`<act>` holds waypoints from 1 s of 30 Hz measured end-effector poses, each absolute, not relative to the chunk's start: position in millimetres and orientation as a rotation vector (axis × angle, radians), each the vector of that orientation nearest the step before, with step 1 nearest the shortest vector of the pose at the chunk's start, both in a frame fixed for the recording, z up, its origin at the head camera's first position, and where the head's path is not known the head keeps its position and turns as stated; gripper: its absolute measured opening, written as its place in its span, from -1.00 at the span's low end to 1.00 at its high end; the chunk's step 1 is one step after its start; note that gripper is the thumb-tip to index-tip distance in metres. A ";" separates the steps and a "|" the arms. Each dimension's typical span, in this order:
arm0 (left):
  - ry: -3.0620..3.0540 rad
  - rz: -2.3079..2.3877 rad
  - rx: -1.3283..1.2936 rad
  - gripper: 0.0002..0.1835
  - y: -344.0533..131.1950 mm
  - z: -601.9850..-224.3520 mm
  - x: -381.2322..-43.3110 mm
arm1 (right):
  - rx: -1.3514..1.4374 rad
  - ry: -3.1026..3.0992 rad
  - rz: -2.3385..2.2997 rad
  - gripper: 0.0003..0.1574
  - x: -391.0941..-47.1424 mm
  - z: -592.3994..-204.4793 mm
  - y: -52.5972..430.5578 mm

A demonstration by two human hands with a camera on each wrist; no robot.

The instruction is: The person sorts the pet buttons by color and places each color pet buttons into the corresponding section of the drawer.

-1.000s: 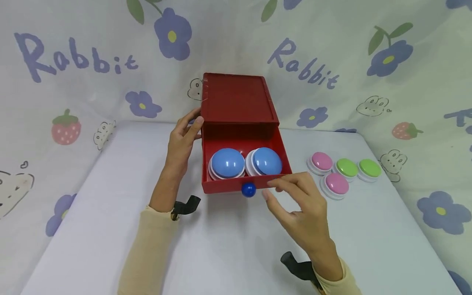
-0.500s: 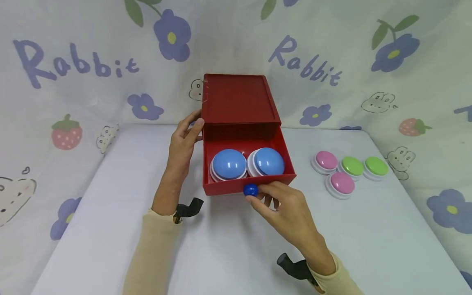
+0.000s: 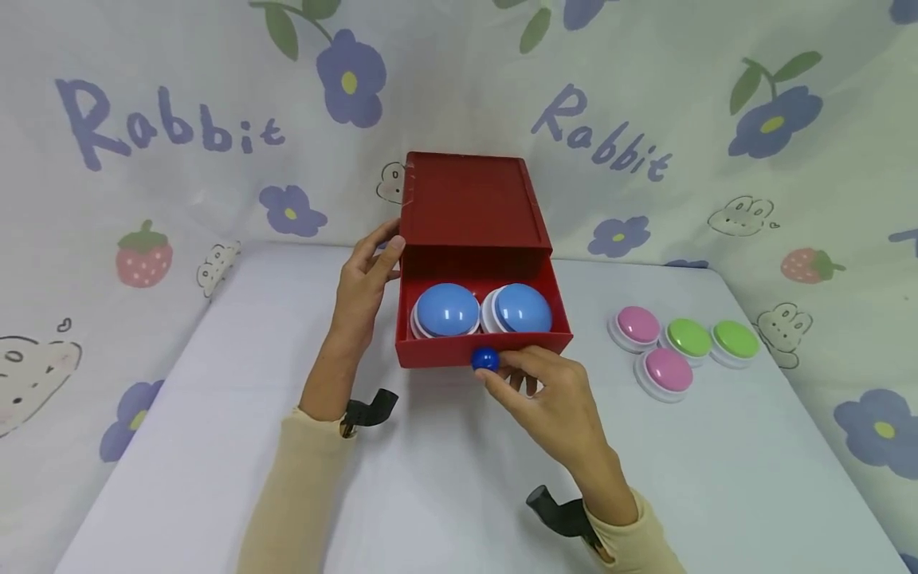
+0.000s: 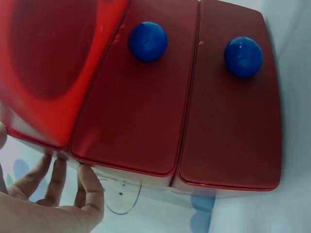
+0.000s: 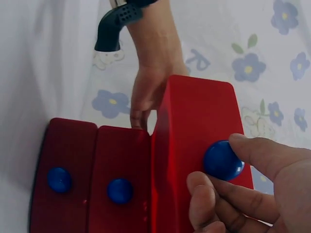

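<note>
A red drawer cabinet (image 3: 473, 203) stands at the back of the table, its top drawer (image 3: 433, 354) pulled partly out. My right hand (image 3: 555, 402) pinches that drawer's round blue knob (image 3: 485, 359) between thumb and fingers, clear in the right wrist view too. Against the cabinet's left side rests my left hand (image 3: 362, 291), its fingers fairly straight. Inside the drawer sit two domed push buttons, a left blue one (image 3: 446, 309) and a right blue one (image 3: 526, 308), both on white bases; the right one looks tilted. Two lower drawers show blue knobs (image 4: 147, 41) in the left wrist view.
On the white table (image 3: 430, 478), right of the cabinet, lie several smaller push buttons: a pink one (image 3: 638, 324), a second pink one (image 3: 668, 370), a green one (image 3: 689, 338) and another green one (image 3: 735, 340). A printed cloth (image 3: 459, 96) hangs behind.
My right hand moved left onto the blue knob and took hold of it. Since then the drawer has slid slightly inward. The left hand stays at the cabinet's side.
</note>
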State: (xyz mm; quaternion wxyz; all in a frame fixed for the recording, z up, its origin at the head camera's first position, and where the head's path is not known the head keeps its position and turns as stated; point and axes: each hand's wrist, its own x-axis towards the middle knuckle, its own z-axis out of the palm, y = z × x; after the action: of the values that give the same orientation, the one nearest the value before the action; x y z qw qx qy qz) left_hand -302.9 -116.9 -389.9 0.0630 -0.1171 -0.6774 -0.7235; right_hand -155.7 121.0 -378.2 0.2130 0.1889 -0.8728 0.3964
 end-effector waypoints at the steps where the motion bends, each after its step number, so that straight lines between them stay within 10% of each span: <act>1: -2.041 -2.189 -0.356 -0.41 -116.8 -390.3 -303.0 | 0.531 -2.412 1.097 -0.74 -156.7 -379.0 120.8; 30: -2.034 -2.184 -0.353 -0.42 -117.2 -389.4 -302.7 | 0.591 -2.318 1.091 -0.73 -179.5 -381.3 118.6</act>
State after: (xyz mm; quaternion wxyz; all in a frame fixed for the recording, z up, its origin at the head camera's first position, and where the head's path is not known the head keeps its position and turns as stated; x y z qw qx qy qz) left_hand -302.7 -117.2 -389.4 0.0681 -0.1171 -0.6753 -0.7250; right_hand -179.5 118.6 -381.3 0.2534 0.2175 -0.8528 0.4015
